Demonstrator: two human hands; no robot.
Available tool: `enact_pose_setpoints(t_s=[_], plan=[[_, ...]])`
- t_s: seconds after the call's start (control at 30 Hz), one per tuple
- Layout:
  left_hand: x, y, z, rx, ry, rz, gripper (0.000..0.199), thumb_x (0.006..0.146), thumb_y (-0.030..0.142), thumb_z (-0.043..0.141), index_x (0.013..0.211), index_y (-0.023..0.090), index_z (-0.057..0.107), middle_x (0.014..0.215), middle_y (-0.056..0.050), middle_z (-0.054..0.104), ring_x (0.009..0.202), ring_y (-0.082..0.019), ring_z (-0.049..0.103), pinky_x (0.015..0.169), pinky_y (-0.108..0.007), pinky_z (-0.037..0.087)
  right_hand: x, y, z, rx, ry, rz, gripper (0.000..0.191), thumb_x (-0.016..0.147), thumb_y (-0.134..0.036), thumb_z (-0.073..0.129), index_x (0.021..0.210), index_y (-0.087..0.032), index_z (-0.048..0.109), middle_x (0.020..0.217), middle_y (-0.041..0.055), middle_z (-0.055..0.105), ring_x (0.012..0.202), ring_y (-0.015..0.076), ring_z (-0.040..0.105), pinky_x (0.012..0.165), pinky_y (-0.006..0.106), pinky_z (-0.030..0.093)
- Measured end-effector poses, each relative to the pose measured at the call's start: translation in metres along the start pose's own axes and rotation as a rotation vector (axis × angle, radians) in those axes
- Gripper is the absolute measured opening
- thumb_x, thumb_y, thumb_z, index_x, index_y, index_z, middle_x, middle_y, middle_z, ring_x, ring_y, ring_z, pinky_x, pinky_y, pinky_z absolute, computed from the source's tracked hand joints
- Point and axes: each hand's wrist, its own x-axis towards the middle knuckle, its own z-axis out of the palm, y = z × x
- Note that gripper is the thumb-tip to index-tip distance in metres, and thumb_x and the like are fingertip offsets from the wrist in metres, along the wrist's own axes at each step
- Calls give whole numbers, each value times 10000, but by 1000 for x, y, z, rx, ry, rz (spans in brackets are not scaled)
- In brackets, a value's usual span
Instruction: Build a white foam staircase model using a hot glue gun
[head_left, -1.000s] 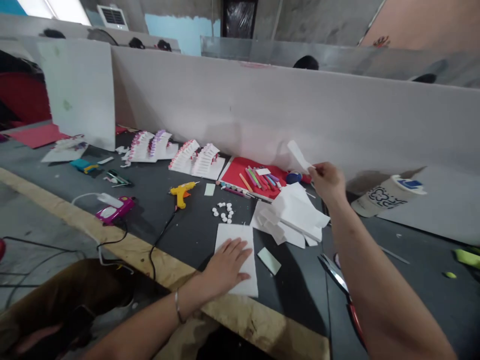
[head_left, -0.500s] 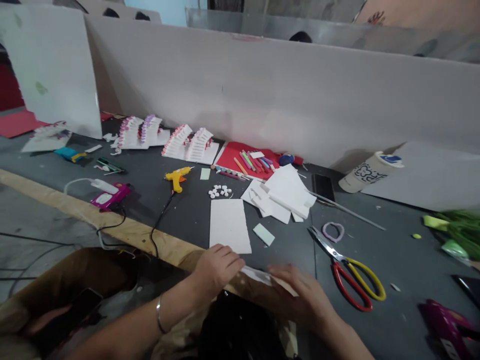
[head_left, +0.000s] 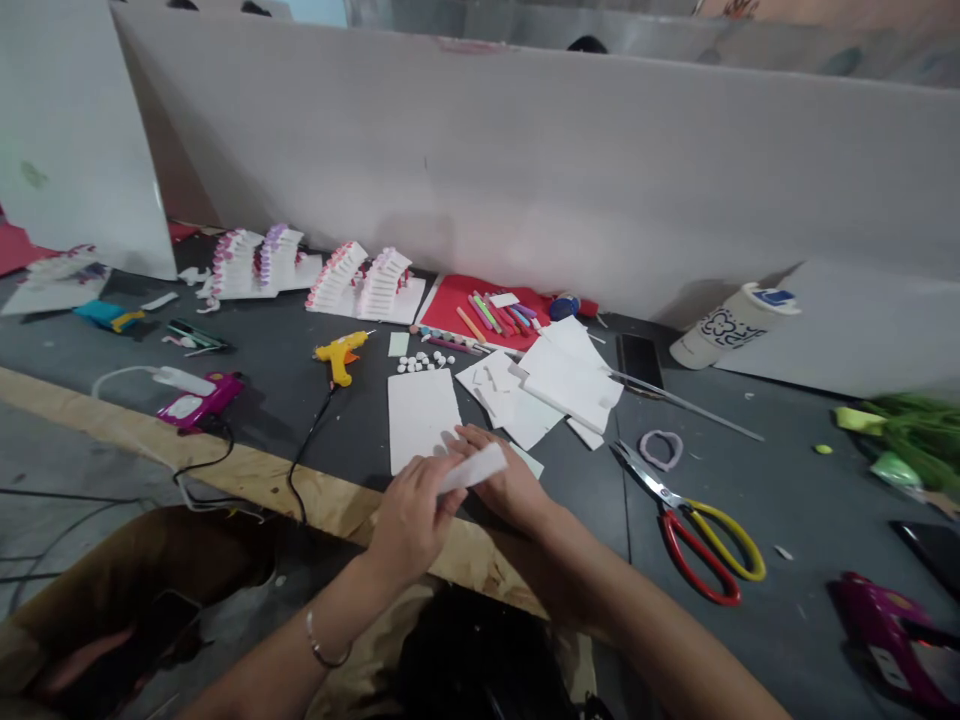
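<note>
My left hand (head_left: 414, 512) pinches a narrow white strip (head_left: 475, 468), which looks like paper or thin foam and slants up to the right. Behind the strip, my right hand (head_left: 511, 488) reaches out with its fingers stretched, the tips over the right edge of a white rectangular board (head_left: 421, 412). Whether those fingertips touch the board or the strip I cannot tell. Small white pieces (head_left: 425, 361) lie just beyond the board. A stack of white sheets and offcuts (head_left: 570, 375) lies to the right, and a pale green piece (head_left: 526, 459) is partly hidden by my right hand.
Large scissors (head_left: 686, 520) with red and yellow handles lie at right. A yellow glue gun (head_left: 342, 356), its cord running over the wooden edge, lies left. Behind are fan-shaped models (head_left: 384, 285), pens on red sheet (head_left: 450, 300), a phone (head_left: 639, 362) and a cup (head_left: 731, 328).
Both hands have moved up from the table's front edge to the white board. The white strip, earlier low between the hands, is now raised in my left hand. The view has shifted slightly.
</note>
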Motion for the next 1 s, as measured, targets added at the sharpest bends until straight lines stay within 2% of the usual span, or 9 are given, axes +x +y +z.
enact_pose_setpoints(t_s=[0.1, 0.2, 0.33, 0.43, 0.5, 0.6, 0.7, 0.87, 1.0], plan=[[9, 6, 27, 162, -137, 177, 321, 1004, 289, 417, 1277, 170, 536, 1025, -100, 692, 925, -246, 625, 792, -381, 479, -36, 20, -23, -81, -60, 50, 393, 941, -125, 494, 1324, -177, 562, 1376, 136, 604, 1286, 256, 545, 1067, 477, 454], [13, 1, 45, 241, -269, 265, 371, 975, 216, 479, 1343, 171, 511, 1109, -109, 681, 1018, -252, 614, 854, -401, 462, -76, 41, -51, -163, -64, 146, 439, 913, -43, 433, 1285, -208, 597, 1365, 115, 616, 1268, 264, 559, 1053, 508, 448], [12, -12, 44, 223, -269, 257, 456, 966, 348, 520, 1381, 161, 492, 1267, -137, 638, 1188, -279, 563, 1037, -467, 382, -97, 43, -72, -135, 97, 296, 333, 944, -110, 433, 1158, -225, 661, 1207, 110, 697, 1095, 267, 640, 922, 475, 517], [9, -18, 34, 222, -217, 249, 364, 984, 292, 483, 1325, 186, 554, 1245, -117, 662, 1185, -262, 574, 1037, -455, 390, -86, 23, -66, -32, 166, 326, 259, 962, -193, 471, 1134, -244, 658, 1104, 96, 716, 989, 252, 660, 854, 438, 532], [7, -21, 29, 236, -214, 274, 292, 971, 187, 483, 1228, 198, 622, 1175, -100, 691, 1125, -248, 599, 958, -423, 442, -76, 8, -55, 8, 134, 302, 235, 951, -228, 520, 1148, -244, 646, 1093, 98, 707, 978, 259, 649, 839, 432, 530], [7, -23, 27, 269, -262, 333, 267, 946, 117, 494, 1158, 171, 647, 1060, -96, 708, 970, -238, 624, 803, -385, 484, -68, -5, -43, 8, 40, 261, 220, 932, -177, 543, 1116, -226, 652, 1019, 102, 698, 897, 255, 626, 795, 418, 528], [7, -23, 28, 285, -271, 333, 302, 952, 131, 491, 1231, 149, 607, 1003, -99, 693, 895, -232, 615, 740, -372, 482, -72, -4, -41, 5, -50, 174, 218, 887, -179, 612, 1103, -184, 647, 969, 112, 683, 858, 261, 597, 757, 413, 520], [11, -24, 28, 245, -275, 379, 206, 956, 168, 511, 1082, 182, 673, 1141, -113, 666, 1096, -254, 570, 879, -401, 448, -83, 3, -46, -38, -65, 144, 231, 913, -133, 551, 1113, -191, 649, 950, 103, 682, 827, 245, 590, 728, 389, 503], [16, -23, 29, 243, -338, 361, 215, 978, 196, 468, 1002, 172, 680, 1027, -95, 675, 942, -226, 583, 765, -363, 444, -75, 4, -43, 8, -14, 194, 212, 956, -140, 475, 957, -207, 676, 861, 82, 674, 773, 226, 589, 726, 382, 506]])
